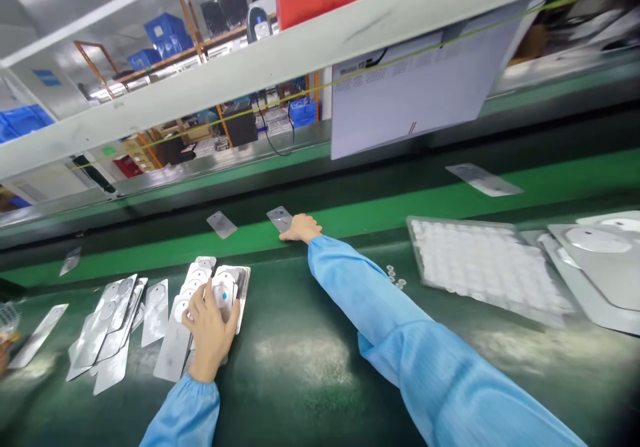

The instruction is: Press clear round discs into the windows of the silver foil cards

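My left hand (pixel 209 323) lies on a fanned pile of flat silver plates (pixel 220 285), each with a round white disc; its fingers curl over the top plate. My right hand (pixel 301 228) reaches far forward onto the green conveyor belt (pixel 450 200). Its fingers are bent onto the edge of a single silver plate (pixel 280 218) lying on the belt. Both arms wear blue sleeves.
More silver plates (pixel 107 323) are scattered at the left. Another plate (pixel 222 224) lies on the belt, and one (pixel 483 180) further right. A clear blister tray (pixel 487 267) and grey trays (pixel 595 260) sit at right. A white shelf beam (pixel 300 53) hangs overhead.
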Available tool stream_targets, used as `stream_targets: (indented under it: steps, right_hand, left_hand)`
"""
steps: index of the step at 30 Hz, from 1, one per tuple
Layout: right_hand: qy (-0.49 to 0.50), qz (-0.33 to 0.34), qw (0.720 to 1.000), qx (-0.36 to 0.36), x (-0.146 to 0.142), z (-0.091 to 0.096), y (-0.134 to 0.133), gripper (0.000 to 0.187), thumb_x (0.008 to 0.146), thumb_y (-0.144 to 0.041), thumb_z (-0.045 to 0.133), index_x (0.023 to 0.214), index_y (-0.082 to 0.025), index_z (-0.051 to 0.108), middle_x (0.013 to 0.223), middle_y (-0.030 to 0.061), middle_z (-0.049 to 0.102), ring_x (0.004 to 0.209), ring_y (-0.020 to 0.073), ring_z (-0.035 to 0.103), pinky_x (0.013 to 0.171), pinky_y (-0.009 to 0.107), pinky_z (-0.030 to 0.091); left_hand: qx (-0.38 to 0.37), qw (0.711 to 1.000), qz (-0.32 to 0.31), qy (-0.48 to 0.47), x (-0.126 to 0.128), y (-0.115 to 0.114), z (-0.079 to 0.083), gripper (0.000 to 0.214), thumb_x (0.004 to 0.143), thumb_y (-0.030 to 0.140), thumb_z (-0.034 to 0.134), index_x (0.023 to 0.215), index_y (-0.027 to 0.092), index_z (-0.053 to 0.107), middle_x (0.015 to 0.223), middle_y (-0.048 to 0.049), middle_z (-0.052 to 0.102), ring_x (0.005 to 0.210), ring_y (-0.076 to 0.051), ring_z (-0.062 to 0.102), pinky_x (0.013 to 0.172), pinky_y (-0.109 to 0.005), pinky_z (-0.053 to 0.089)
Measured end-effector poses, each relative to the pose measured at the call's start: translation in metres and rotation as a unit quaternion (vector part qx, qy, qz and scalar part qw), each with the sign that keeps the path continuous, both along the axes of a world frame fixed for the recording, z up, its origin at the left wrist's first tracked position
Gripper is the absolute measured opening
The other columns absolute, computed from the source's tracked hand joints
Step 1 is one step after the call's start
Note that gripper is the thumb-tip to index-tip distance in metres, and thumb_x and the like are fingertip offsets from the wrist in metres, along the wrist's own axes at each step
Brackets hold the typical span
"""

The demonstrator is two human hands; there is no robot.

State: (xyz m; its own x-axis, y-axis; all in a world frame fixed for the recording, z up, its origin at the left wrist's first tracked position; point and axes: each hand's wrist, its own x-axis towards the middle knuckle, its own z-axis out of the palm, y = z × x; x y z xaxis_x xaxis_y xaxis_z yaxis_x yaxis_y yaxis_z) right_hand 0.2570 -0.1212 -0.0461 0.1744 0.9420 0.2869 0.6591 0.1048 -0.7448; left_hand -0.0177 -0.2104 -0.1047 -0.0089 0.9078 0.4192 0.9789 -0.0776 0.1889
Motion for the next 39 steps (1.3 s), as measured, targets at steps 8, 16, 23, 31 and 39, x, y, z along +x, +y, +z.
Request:
stream_targets:
  steps: [8, 16, 23, 31, 39]
  right_hand:
    - [-0.037, 0.088, 0.995, -0.012, 0.022, 0.005, -0.053, 0.049, 0.088, -0.031, 0.079, 0.131, -0.016, 0.062, 0.122, 0.0087, 0.063, 0.107, 0.0258, 0.064, 0.094, 0.044, 0.056]
    - [0.075, 0.157, 0.976, -0.133, 0.000, -0.073, -0.210, 0.097, 0.080, -0.032, 0.081, 0.162, -0.028, 0.029, 0.112, 0.0070, 0.052, 0.094, 0.0257, 0.060, 0.084, 0.042, 0.059]
    - [0.122, 0.069, 0.990, -0.035, 0.011, -0.073, -0.218, 0.060, 0.098, -0.042, 0.066, 0.152, -0.025, 0.049, 0.112, 0.0097, 0.061, 0.092, 0.0226, 0.062, 0.072, 0.034, 0.057]
    - [-0.008, 0.096, 0.993, 0.065, 0.006, -0.058, -0.198, 0.032, 0.107, -0.018, 0.049, 0.127, -0.027, 0.072, 0.099, 0.0073, 0.075, 0.085, 0.0208, 0.073, 0.078, 0.033, 0.059]
    - [-0.154, 0.077, 0.978, 0.120, 0.007, -0.063, -0.186, 0.021, 0.106, -0.019, 0.055, 0.116, -0.019, 0.073, 0.092, 0.0047, 0.079, 0.070, 0.0145, 0.074, 0.062, 0.024, 0.055]
  left_hand:
    - [-0.016, 0.922, -0.158, -0.354, 0.045, -0.026, 0.008, 0.078, 0.091, 0.045, 0.063, 0.159, 0.023, 0.031, 0.157, -0.0191, 0.047, 0.149, -0.033, 0.043, 0.123, -0.054, 0.032]
    - [-0.311, 0.552, -0.142, -0.760, 0.125, -0.021, 0.002, 0.049, 0.072, 0.042, 0.086, 0.110, 0.014, 0.072, 0.117, -0.0178, 0.077, 0.112, -0.035, 0.073, 0.094, -0.044, 0.059]
    - [-0.412, 0.556, -0.134, -0.710, 0.123, -0.028, -0.009, 0.057, 0.068, 0.032, 0.085, 0.120, 0.016, 0.067, 0.089, -0.0073, 0.079, 0.075, -0.024, 0.077, 0.070, -0.035, 0.062]
    - [-0.384, 0.654, -0.206, -0.618, 0.124, -0.032, -0.007, 0.029, 0.080, 0.036, 0.076, 0.063, 0.018, 0.061, 0.061, 0.0015, 0.060, 0.056, -0.013, 0.056, 0.054, -0.023, 0.045]
    - [-0.426, 0.610, -0.207, -0.635, 0.117, -0.034, -0.013, 0.030, 0.085, 0.039, 0.068, 0.099, 0.015, 0.080, 0.094, -0.0060, 0.079, 0.088, -0.023, 0.070, 0.076, -0.030, 0.054]
